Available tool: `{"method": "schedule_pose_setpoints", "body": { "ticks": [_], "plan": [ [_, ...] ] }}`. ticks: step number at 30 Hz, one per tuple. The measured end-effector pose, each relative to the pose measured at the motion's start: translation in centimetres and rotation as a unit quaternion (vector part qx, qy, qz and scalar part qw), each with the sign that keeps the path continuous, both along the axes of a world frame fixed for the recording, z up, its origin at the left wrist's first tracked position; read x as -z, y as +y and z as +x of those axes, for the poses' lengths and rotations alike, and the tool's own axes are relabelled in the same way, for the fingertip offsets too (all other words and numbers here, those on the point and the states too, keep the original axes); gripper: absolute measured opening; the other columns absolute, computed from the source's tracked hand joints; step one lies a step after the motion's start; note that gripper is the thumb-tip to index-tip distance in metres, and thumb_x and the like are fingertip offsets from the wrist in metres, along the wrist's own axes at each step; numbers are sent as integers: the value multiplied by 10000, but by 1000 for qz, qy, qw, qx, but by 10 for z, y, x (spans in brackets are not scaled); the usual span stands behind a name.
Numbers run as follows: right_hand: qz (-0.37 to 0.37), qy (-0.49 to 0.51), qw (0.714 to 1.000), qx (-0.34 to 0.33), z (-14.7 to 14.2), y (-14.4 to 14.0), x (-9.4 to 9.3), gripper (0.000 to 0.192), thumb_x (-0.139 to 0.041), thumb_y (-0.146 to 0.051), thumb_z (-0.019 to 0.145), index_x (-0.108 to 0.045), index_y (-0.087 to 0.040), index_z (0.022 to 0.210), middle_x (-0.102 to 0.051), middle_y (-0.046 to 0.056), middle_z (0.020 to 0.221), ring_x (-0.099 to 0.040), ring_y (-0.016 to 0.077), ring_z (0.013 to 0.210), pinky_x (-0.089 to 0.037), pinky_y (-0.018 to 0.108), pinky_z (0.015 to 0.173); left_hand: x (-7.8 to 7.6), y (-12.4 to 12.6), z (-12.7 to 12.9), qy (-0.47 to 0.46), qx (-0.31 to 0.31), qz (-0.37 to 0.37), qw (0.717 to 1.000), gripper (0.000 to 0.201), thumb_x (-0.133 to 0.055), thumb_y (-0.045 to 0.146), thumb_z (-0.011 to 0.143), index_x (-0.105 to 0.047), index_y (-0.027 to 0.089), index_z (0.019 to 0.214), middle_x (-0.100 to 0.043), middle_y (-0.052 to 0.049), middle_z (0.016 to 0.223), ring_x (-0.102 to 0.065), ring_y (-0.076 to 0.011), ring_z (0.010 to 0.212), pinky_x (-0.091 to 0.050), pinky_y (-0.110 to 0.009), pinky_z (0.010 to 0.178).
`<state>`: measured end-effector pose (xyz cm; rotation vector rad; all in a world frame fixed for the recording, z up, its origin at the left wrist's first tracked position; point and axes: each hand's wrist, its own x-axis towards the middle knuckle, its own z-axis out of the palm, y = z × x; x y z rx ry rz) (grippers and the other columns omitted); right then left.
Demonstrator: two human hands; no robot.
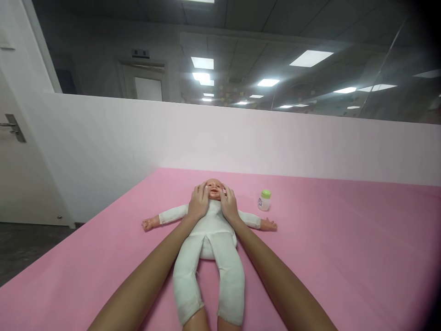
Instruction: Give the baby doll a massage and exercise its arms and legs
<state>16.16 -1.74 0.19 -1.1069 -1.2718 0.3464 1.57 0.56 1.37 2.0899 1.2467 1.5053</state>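
Observation:
A baby doll (pixel 210 239) in a white cloth suit lies on its back on the pink sheet (pixel 344 257), arms spread, legs toward me. My left hand (pixel 198 202) rests on the left side of its face and shoulder, fingers touching the cheek. On the other cheek lies my right hand (pixel 228 202), fingers spread along the head. Both hands press flat against the doll's face rather than gripping it. A small white bottle with a green cap (pixel 264 200) stands upright just right of the doll's head, apart from my right hand.
The pink sheet covers a wide bed or table that meets a white low wall (pixel 241 138) at the back. Glass panels above it show an office ceiling. A white door with a handle (pixel 14 128) is at the left, with dark floor (pixel 27 248) beside the bed.

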Motion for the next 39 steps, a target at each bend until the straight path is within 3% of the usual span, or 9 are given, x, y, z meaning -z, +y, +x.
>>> {"method": "schedule_pose_setpoints", "body": {
  "ticks": [8, 14, 24, 31, 39],
  "plan": [
    [-8, 31, 996, -79, 9, -2, 2, 563, -629, -357, 829, -593, -183, 1363, -639, 124, 1365, -634, 278, 1193, -514, 422, 1037, -3, -2, -2, -23, -1, -13, 1000, 479, -460, 496, 1012, -566, 187, 1363, -606, -154, 1364, -543, -282, 1308, -397, -453, 1130],
    [5, 32, 993, -116, 13, -6, 2, 525, -664, -318, 791, -660, -183, 1298, -699, 114, 1294, -660, 291, 1189, -538, 423, 1028, -8, -11, -9, -33, 32, -16, 999, 458, -618, 464, 913, -635, 193, 1281, -685, -117, 1296, -646, -296, 1172, -519, -409, 970],
    [4, 25, 995, -93, 9, -7, 2, 561, -715, -456, 810, -667, -151, 1278, -692, 156, 1294, -665, 303, 1188, -573, 410, 967, -2, -4, -10, -46, 36, -12, 998, 596, -719, 473, 847, -610, 180, 1354, -629, -143, 1389, -591, -310, 1286, -506, -422, 1036],
    [4, 18, 996, -84, 11, -7, -3, 390, -543, -430, 911, -736, -181, 1142, -738, 111, 1212, -681, 278, 1132, -542, 403, 986, 1, 0, -13, -64, 41, -27, 997, 499, -553, 441, 959, -619, 163, 1368, -583, -158, 1463, -525, -299, 1377, -459, -448, 1100],
    [14, 4, 996, -84, 11, -6, -1, 411, -670, -419, 834, -734, -176, 1160, -749, 113, 1182, -691, 293, 1102, -563, 413, 952, 0, -2, -13, -47, 39, -44, 997, 638, -663, 475, 893, -559, 158, 1437, -538, -173, 1504, -506, -327, 1392, -478, -449, 1076]
  ]
}}
